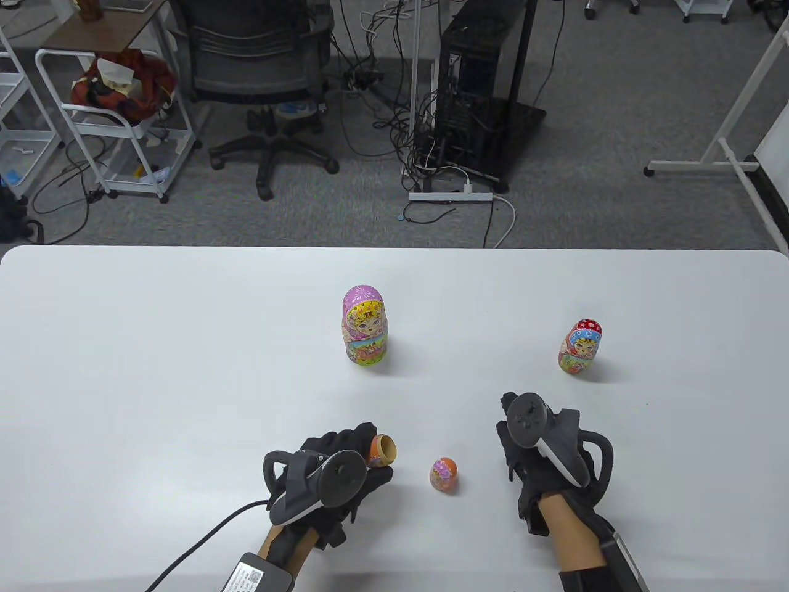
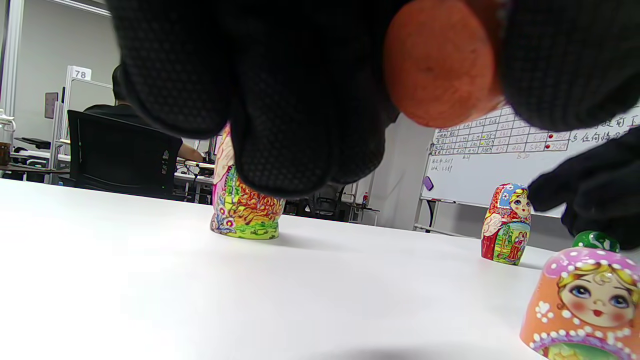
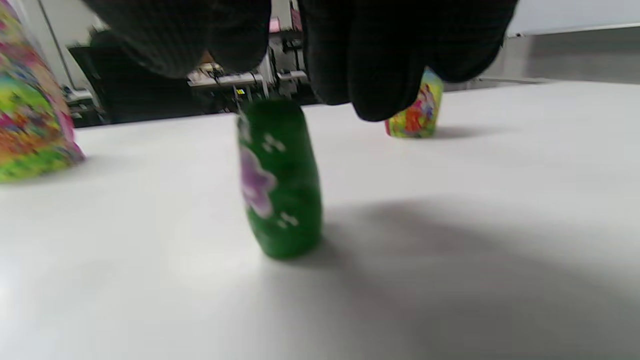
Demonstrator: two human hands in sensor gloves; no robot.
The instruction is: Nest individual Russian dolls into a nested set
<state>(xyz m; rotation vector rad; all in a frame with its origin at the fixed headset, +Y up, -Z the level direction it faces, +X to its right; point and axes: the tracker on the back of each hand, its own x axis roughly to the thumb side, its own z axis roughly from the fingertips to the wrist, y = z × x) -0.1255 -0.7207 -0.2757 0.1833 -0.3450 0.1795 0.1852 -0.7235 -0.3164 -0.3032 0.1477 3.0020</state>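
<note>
Our left hand (image 1: 336, 472) grips an orange doll half (image 1: 382, 450), its hollow mouth turned toward the table's far side. The matching orange top half (image 1: 444, 475) (face painted, dotted scarf) stands just right of it on the white table (image 1: 154, 370). Our right hand (image 1: 542, 450) hangs with fingers (image 3: 380, 65) curled above a small green doll (image 3: 280, 180) standing upright; whether they touch it we cannot tell. Farther off stand the big pink doll (image 1: 365, 325) and, well to the right, a red doll (image 1: 580, 347).

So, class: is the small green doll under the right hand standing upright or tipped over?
Upright: the green doll stands on its base on the table, beneath the right hand.
</note>
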